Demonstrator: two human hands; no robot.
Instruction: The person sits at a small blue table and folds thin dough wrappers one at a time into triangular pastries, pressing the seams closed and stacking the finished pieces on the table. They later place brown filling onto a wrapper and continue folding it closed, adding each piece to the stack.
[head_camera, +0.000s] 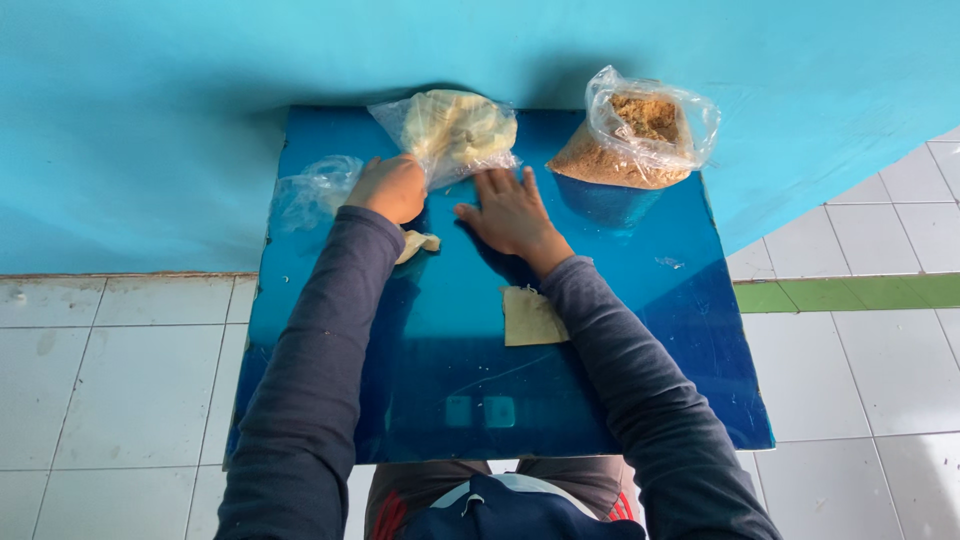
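Fingers (510, 185) of my right hand (510, 212) lie spread flat on the blue bench (640, 330), touching the clear bag of pale dough (452, 130). That bag sits at the far edge, long axis crosswise. Left hand (388, 188) curls on the bag's corner, seemingly steadying it. Nearby: a small dough scrap (531, 316).

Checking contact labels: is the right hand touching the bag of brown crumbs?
Apart. Head view shows blue table between the right hand and the bag of brown crumbs.
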